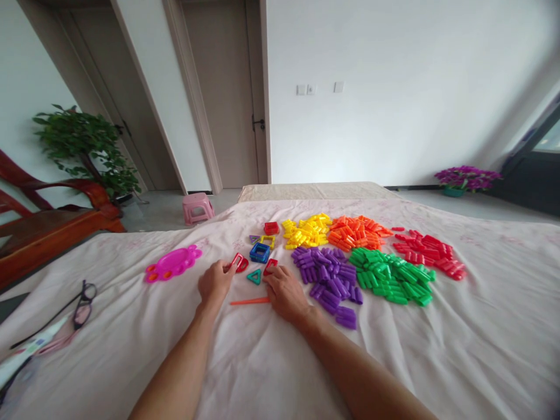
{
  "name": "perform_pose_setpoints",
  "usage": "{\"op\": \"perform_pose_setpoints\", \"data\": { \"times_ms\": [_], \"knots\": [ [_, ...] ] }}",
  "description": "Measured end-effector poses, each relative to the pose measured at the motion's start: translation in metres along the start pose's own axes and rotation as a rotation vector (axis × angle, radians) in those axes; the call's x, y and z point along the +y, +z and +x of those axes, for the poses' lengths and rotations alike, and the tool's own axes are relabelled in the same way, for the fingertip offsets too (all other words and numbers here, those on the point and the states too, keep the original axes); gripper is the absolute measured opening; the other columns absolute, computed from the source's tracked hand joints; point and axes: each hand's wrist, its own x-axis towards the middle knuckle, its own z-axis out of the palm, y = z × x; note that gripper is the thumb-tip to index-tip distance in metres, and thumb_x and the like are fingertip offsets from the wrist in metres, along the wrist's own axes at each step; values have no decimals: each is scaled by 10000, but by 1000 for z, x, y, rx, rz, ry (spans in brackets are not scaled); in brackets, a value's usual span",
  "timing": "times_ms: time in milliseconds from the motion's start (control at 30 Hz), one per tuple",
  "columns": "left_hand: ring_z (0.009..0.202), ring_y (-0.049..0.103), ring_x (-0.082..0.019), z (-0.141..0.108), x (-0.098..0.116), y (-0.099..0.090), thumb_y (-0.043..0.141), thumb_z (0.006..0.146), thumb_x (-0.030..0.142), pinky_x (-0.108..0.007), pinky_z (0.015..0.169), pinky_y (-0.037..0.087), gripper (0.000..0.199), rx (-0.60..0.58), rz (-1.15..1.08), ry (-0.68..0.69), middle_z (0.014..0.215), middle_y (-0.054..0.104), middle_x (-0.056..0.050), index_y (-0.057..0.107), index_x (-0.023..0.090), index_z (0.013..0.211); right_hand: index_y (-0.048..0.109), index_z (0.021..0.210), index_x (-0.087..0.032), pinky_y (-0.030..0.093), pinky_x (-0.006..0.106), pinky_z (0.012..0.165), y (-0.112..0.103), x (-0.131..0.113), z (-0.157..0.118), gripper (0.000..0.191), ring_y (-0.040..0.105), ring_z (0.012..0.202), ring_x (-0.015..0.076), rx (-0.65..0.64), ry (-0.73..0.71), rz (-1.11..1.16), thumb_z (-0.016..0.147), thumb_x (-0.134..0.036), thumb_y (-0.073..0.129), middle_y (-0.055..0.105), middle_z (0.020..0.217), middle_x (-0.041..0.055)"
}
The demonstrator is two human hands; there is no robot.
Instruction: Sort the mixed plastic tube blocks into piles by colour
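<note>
My left hand (214,284) pinches a red magnetic tile (237,261) between thumb and fingers; another red rounded piece (242,266) lies right against it. Opposite, my right hand (286,291) has its fingers closed at a second red tile (270,265), partly hidden by them. A teal triangle tile (254,277) lies between the two hands. Just beyond are a stack of blue square tiles (259,252), a yellow square tile (268,240), a small purple triangle (254,238) and a red stack (271,228). An orange stick (249,302) reaches under my right hand.
Piles of yellow (307,231), orange (359,233), purple (328,274), green (391,275) and red pieces (429,254) cover the cloth to the right. On the left lie a pink palette-like tray (175,263) and glasses (83,306). A pink stool (198,209) stands beyond the cloth.
</note>
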Motion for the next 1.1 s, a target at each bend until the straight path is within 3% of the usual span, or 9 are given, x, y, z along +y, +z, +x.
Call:
{"op": "perform_pose_setpoints", "data": {
  "times_ms": [100, 233, 433, 533, 600, 667, 833, 1000, 1100],
  "knots": [
    [1070, 626, -310, -1, -5, -5, 574, 813, 351, -398, 898, 411, 201, 122, -71, 20, 1037, 714, -144, 660, 195, 906, 684, 1040, -201, 436, 343, 981, 3, 2, -1, 231, 531, 1076, 211, 6, -6, 17, 895, -121, 523, 640, 1112, 81],
    [960, 659, -262, -4, -4, -3, 610, 796, 375, -359, 860, 450, 205, 153, -287, 55, 938, 715, -97, 623, 203, 907, 677, 1070, -201, 442, 355, 980, 5, 5, -1, 263, 545, 1086, 212, 50, -1, 73, 879, -102, 525, 645, 1136, 85],
    [769, 694, -203, -27, 19, 21, 604, 779, 557, -300, 703, 525, 445, -56, -738, 124, 865, 727, -87, 590, 151, 961, 568, 1282, -207, 443, 402, 988, 0, 9, -2, 364, 566, 1122, 239, 294, 65, 237, 921, -248, 562, 638, 1221, 106],
    [735, 694, -201, -42, 31, 24, 694, 703, 571, -301, 680, 533, 500, -156, -880, 126, 839, 733, -90, 618, 134, 935, 506, 1354, -215, 474, 396, 944, 1, 9, -3, 473, 599, 1076, 233, 333, 112, 376, 903, -320, 606, 656, 1198, 96],
    [710, 690, -198, -48, 35, 24, 761, 640, 552, -302, 671, 535, 505, -199, -942, 115, 807, 733, -83, 638, 130, 890, 516, 1346, -218, 508, 374, 876, 5, 9, -1, 509, 631, 995, 220, 337, 173, 501, 870, -347, 645, 676, 1152, 83],
    [692, 682, -192, -50, 37, 23, 812, 586, 519, -300, 664, 534, 502, -215, -989, 96, 777, 726, -74, 649, 128, 854, 592, 1241, -207, 534, 345, 795, 11, 10, 3, 413, 660, 882, 202, 336, 244, 676, 855, -345, 645, 707, 1039, 68],
    [667, 640, -125, -33, 23, 15, 796, 614, 522, -260, 671, 510, 507, -76, -1111, -2, 803, 701, -42, 619, 142, 900, 657, 1009, -182, 554, 320, 717, 23, 18, 11, 258, 682, 735, 185, 397, 396, 1011, 828, -364, 634, 716, 831, 40],
    [678, 612, -89, -19, 13, 4, 764, 651, 537, -206, 638, 466, 496, 45, -1151, -41, 835, 669, -21, 597, 155, 920, 686, 1069, -173, 516, 266, 566, 17, 25, 12, 380, 641, 653, 167, 211, 425, 1013, 812, -448, 636, 699, 774, 27],
    [697, 616, -104, -28, 21, 6, 771, 661, 514, -207, 643, 470, 467, 4, -1100, 21, 803, 669, -19, 623, 149, 911, 683, 1096, -169, 494, 247, 555, 10, 24, 13, 412, 628, 666, 153, 344, 436, 970, 824, -474, 632, 706, 860, 48]
  ]
}}
